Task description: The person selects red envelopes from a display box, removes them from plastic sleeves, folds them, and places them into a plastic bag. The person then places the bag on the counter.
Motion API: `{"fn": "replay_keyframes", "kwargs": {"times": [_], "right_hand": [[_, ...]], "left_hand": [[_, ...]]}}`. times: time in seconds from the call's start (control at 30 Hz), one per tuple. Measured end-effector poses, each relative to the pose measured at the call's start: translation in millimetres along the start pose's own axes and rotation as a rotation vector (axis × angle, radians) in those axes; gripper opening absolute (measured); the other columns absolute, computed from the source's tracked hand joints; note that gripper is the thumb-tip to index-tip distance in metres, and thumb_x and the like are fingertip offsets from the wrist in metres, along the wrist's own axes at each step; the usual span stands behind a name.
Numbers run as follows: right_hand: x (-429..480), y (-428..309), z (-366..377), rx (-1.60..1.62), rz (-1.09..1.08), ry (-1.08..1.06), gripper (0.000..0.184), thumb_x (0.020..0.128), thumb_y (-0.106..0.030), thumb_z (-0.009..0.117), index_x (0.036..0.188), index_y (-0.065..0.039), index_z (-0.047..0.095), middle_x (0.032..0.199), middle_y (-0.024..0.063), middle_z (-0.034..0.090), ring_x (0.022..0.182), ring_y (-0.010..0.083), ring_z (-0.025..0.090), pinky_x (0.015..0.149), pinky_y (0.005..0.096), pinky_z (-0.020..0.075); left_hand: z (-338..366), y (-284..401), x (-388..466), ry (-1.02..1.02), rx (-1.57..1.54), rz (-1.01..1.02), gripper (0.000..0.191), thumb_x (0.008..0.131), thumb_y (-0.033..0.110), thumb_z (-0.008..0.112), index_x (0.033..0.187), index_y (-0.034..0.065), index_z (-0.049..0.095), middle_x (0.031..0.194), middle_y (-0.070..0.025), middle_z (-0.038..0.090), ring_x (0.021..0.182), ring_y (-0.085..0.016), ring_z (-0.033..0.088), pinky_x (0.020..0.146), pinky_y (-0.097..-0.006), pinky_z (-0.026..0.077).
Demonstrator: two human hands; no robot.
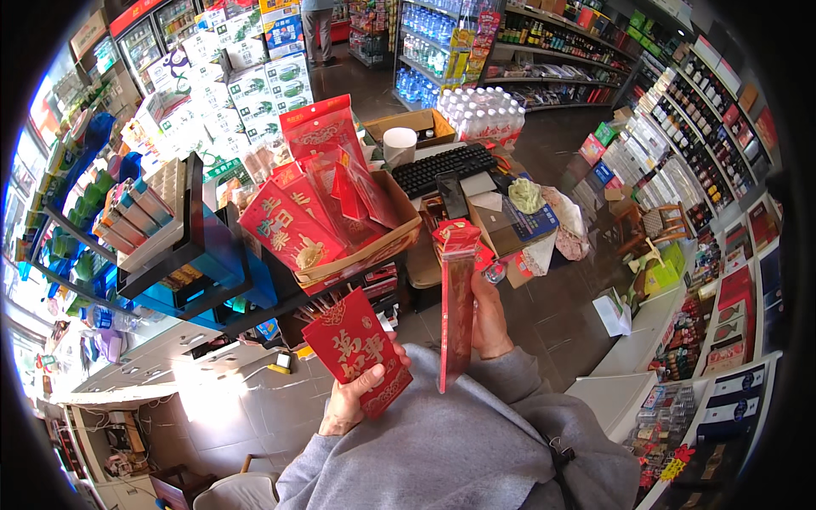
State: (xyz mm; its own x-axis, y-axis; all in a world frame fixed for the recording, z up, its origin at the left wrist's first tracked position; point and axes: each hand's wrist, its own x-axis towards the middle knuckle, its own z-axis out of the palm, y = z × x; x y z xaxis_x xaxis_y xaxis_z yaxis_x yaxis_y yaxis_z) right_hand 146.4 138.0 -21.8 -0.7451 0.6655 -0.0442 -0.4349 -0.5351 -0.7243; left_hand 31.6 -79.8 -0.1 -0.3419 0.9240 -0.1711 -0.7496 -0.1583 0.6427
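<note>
My left hand (366, 389) holds red envelopes with gold writing (359, 344), thumb on the front and fingers round the far edge. A packet of red envelopes in clear plastic (456, 306) stands nearly edge-on in my right hand (489, 315), its fingers partly hidden behind it. Beyond both hands, a cardboard box (363, 260) on the counter is filled with red envelope packets (287, 223), some leaning over its rim. A taller red packet (324, 127) rises at the box's back.
Right of the box are a black keyboard (444, 169), a white cup (400, 146), a dark phone (452, 194) and a crumpled pale green cloth (526, 195). A blue and black display rack (210, 268) stands at left. Bottled water (481, 115) sits behind the counter; a person's legs (317, 32) show far back.
</note>
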Motion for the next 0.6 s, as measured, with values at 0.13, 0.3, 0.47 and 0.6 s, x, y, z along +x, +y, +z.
{"fn": "replay_keyframes", "kwargs": {"times": [0.13, 0.3, 0.47, 0.6], "right_hand": [[-7, 14, 3, 0.129, 0.036, -0.118, 0.033, 0.104, -0.032, 0.051, 0.117, -0.003, 0.060, 0.114, 0.0072, 0.068, 0.094, 0.0144, 0.068, 0.080, 0.0338, 0.0587], [16, 18, -4, 0.493, 0.282, -0.487, 0.021, 0.103, -0.029, 0.054, 0.095, -0.009, 0.052, 0.081, -0.0010, 0.052, 0.072, 0.0087, 0.053, 0.073, 0.0233, 0.0508], [47, 37, -10, 0.662, 0.098, -0.556, 0.018, 0.096, -0.024, 0.059, 0.087, -0.011, 0.052, 0.083, -0.0016, 0.038, 0.072, 0.0092, 0.035, 0.069, 0.0222, 0.0353], [64, 51, -9, 0.796, 0.091, -0.592, 0.019, 0.099, -0.022, 0.053, 0.087, -0.008, 0.055, 0.081, 0.0008, 0.040, 0.069, 0.0105, 0.036, 0.065, 0.0237, 0.0334]], "left_hand": [[0, -5, 18, 0.042, 0.066, -0.078, 0.072, 0.086, 0.024, 0.075, 0.144, 0.0016, 0.039, 0.134, -0.0143, 0.056, 0.124, -0.029, 0.056, 0.106, -0.0448, 0.045], [-5, -22, 35, -0.065, 0.093, -0.275, 0.073, 0.085, 0.027, 0.077, 0.143, 0.0012, 0.042, 0.135, -0.0148, 0.057, 0.125, -0.030, 0.056, 0.108, -0.0447, 0.043], [-10, -32, 40, -0.144, 0.076, -0.255, 0.061, 0.090, 0.018, 0.072, 0.142, 0.0011, 0.044, 0.130, -0.0148, 0.060, 0.121, -0.027, 0.058, 0.107, -0.0407, 0.045], [-11, -36, 33, -0.159, -0.098, -0.223, 0.061, 0.091, 0.020, 0.069, 0.141, -0.0016, 0.043, 0.128, -0.0168, 0.061, 0.116, -0.028, 0.062, 0.102, -0.0407, 0.049]]}}
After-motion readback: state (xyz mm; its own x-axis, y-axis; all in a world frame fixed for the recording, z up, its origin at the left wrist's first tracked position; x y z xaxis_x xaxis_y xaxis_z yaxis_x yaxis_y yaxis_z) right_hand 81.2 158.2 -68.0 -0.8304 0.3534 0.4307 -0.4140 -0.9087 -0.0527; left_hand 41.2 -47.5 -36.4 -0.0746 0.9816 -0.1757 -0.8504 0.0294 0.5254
